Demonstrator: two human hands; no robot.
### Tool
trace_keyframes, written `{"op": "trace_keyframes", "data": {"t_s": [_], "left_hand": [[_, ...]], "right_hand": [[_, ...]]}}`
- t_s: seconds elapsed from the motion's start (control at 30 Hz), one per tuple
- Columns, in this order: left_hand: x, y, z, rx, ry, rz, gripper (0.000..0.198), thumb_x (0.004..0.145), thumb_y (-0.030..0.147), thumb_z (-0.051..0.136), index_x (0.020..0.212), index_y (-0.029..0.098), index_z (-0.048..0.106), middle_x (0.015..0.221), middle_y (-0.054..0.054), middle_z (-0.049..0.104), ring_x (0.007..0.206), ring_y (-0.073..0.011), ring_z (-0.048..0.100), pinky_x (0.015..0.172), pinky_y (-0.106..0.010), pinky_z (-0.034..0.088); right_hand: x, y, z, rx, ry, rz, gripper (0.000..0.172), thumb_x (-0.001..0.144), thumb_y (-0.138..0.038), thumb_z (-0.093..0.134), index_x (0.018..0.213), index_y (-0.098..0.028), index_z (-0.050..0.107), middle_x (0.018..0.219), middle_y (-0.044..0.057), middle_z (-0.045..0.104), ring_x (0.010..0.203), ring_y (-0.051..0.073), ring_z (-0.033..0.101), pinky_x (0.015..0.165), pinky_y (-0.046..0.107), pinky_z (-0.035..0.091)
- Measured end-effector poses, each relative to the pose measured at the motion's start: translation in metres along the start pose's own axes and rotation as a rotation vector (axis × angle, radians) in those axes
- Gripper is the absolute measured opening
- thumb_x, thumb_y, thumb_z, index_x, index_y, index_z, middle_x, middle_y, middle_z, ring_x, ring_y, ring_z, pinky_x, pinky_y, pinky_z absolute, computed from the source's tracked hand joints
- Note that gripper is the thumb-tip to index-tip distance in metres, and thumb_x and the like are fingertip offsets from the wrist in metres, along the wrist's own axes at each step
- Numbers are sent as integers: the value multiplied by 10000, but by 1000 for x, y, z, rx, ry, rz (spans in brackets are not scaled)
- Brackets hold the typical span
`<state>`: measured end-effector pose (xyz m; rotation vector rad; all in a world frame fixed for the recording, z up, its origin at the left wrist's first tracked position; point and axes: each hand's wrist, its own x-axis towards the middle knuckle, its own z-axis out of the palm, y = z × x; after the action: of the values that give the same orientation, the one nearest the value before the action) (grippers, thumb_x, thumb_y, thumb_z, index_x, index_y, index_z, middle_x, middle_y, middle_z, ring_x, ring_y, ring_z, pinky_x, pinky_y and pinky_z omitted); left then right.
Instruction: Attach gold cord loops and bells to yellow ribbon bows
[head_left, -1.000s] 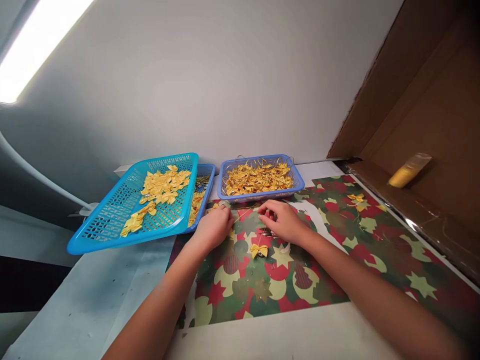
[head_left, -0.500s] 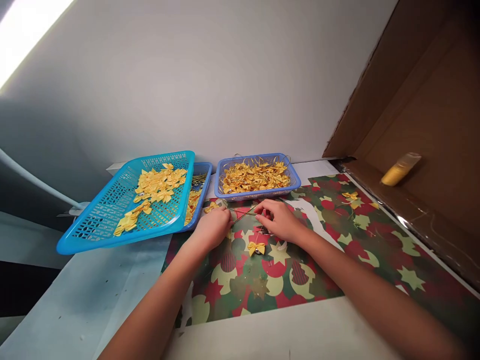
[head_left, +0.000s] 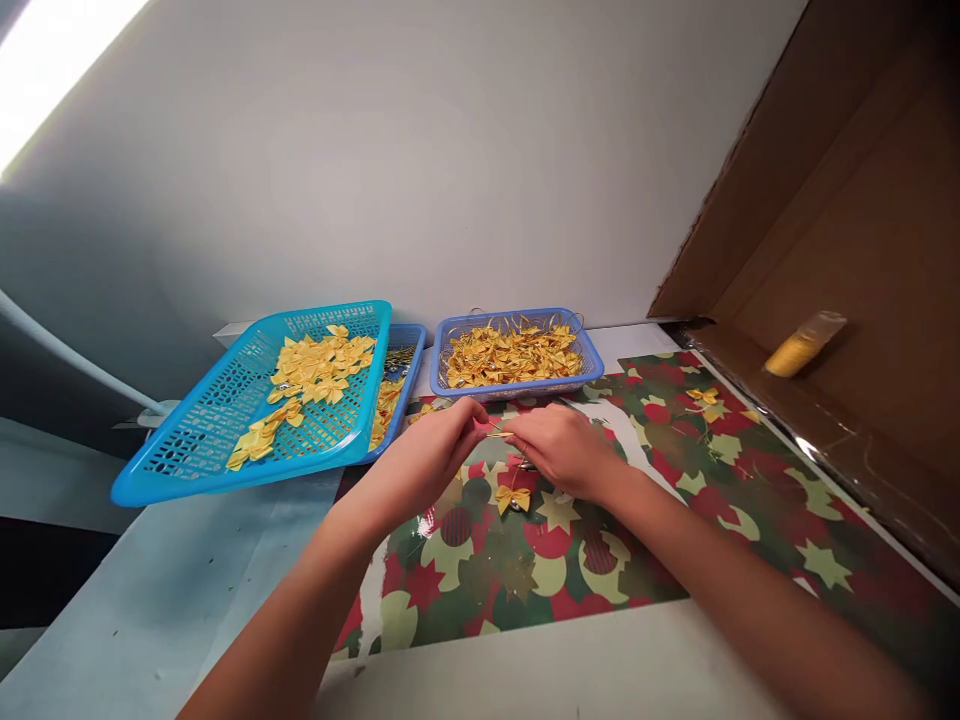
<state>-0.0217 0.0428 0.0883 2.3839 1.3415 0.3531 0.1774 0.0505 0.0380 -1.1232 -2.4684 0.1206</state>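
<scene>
Thin gold cord (head_left: 496,433) spans the small gap between my two hands over the patterned sheet. My left hand (head_left: 448,437) pinches one part of it between thumb and fingers. Opposite, my right hand (head_left: 553,447) is closed on the cord too, its fingertips almost meeting the left ones. Just below the hands lies a yellow ribbon bow (head_left: 513,498) with a small shiny piece at its middle; a thin strand runs up from it toward my right hand. Whether that strand joins the held cord I cannot tell.
A bright blue basket (head_left: 187,480) of yellow bows leans over a darker blue basket (head_left: 409,390). Behind my hands stands a periwinkle basket (head_left: 517,388) heaped with corded bows. Another bow (head_left: 703,397) lies right on the patterned sheet (head_left: 517,600). A yellow-filled tube (head_left: 806,345) rests by the cardboard wall.
My hands have come closer together, and the stretch of cord between them is shorter. Both hands now have their fingers closed tightly. The bow below has stayed in place.
</scene>
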Motion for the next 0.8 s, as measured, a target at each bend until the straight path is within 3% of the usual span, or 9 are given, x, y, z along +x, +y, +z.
{"op": "trace_keyframes", "data": {"t_s": [0.13,0.27,0.37,0.6,0.7,0.8], "left_hand": [[0,7,-1,188,-47,52,285,985,350,367,1102,195,575,974,-68,673,910,-224,604,757,-325,438],[1,13,-1,521,-7,52,290,963,324,441,849,202,677,935,-82,641,920,-252,563,749,-350,407],[1,12,0,606,26,-3,318,957,298,446,767,189,677,869,-93,621,862,-252,569,674,-333,393],[1,5,12,568,51,-167,366,971,273,365,755,174,644,758,-78,636,718,-225,627,547,-292,363],[3,6,19,485,42,-197,369,965,247,360,755,162,652,770,-88,657,704,-219,638,564,-292,389],[8,5,29,260,116,-117,318,944,216,400,791,153,672,786,-89,691,743,-210,648,650,-291,429]], "right_hand": [[-1,-4,-8,-53,-82,98,305,990,-309,383,787,-201,584,687,34,660,596,159,537,560,293,201],[0,-8,-13,-116,-152,128,329,992,-324,368,750,-201,554,667,33,650,564,153,511,553,302,175],[0,-11,-16,-183,-175,118,288,984,-267,384,776,-188,567,716,47,666,629,170,532,583,319,198],[-5,-13,-15,-310,-121,178,251,947,-210,449,782,-167,633,813,105,659,801,231,518,665,368,250],[-5,-13,-14,-212,-165,251,235,925,-174,480,761,-179,648,783,86,644,777,214,516,673,355,272],[-2,-11,-11,-62,-134,303,227,909,-150,490,777,-194,669,744,51,626,741,188,526,677,329,305]]}}
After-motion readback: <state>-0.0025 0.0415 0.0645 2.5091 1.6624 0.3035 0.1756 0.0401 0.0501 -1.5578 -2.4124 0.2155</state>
